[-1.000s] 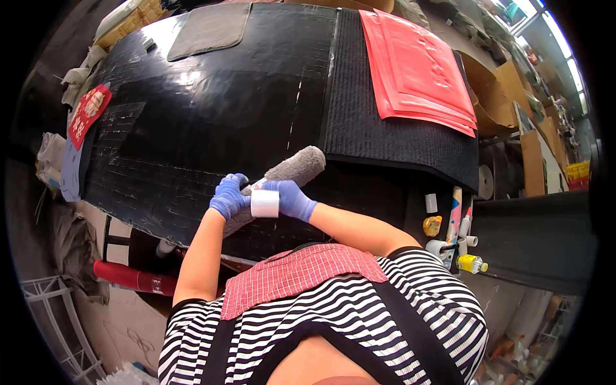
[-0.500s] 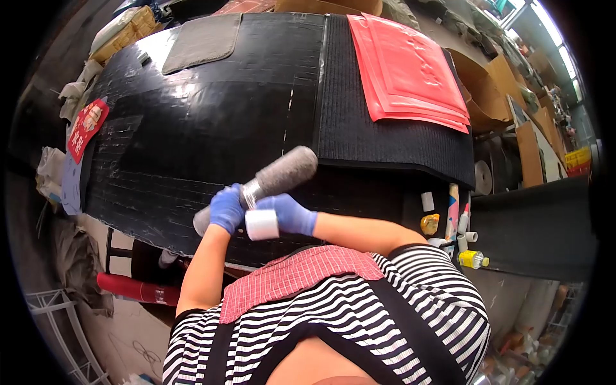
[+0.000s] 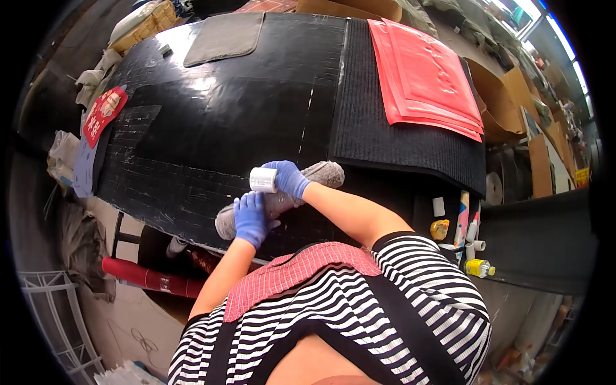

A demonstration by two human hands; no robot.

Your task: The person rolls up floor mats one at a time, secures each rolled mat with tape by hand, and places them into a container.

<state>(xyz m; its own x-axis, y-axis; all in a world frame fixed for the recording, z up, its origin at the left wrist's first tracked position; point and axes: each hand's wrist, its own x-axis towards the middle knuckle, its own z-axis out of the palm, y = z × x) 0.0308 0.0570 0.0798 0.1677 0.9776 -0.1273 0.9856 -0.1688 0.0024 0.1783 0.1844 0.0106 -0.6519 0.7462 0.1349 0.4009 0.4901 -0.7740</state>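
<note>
A rolled-up grey mat [image 3: 325, 173] lies slantwise at the near edge of the black table, with clear film around its middle. My left hand [image 3: 251, 219], in a blue glove, grips the mat left of its middle, fingers over the top. In my right hand [image 3: 290, 179], gloved the same way, is a small white roll of clear wrapping film [image 3: 263, 180], held above the far side of the mat. That hand covers part of the mat.
Red plastic sheets [image 3: 427, 83] lie on a black ribbed mat [image 3: 366, 138] at the right. A flat grey mat [image 3: 224, 38] is at the table's far side. A yellow-labelled bottle [image 3: 479, 267] and small rolls sit to the right, a red card [image 3: 104, 115] at the left edge.
My right hand has carried the film roll from the near side of the rolled mat over to its far side. My left hand's fingers now lie across the mat's top. The view has shifted slightly.
</note>
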